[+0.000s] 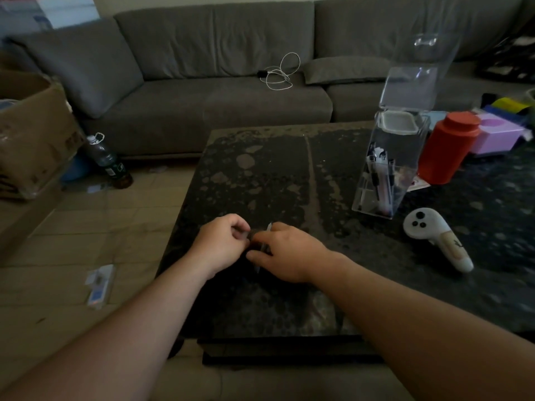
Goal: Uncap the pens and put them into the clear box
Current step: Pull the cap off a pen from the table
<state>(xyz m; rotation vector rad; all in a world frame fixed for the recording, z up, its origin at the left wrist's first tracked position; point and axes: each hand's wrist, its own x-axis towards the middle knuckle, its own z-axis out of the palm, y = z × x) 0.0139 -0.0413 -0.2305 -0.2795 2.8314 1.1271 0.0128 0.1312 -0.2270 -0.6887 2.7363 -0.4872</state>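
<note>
Two hands, both curled on one pen [263, 247]: left hand [223, 241] pinching its near-left end, right hand [285, 253] gripping the barrel; clear box [388, 172] well off forward-right.

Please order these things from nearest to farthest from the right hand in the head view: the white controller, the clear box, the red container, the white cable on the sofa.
From the right hand:
1. White controller, on the table to its right.
2. Clear box, farther back and to the right, lid open.
3. Red container, just behind the box.
4. White cable, on the sofa seat, beyond the table.
</note>
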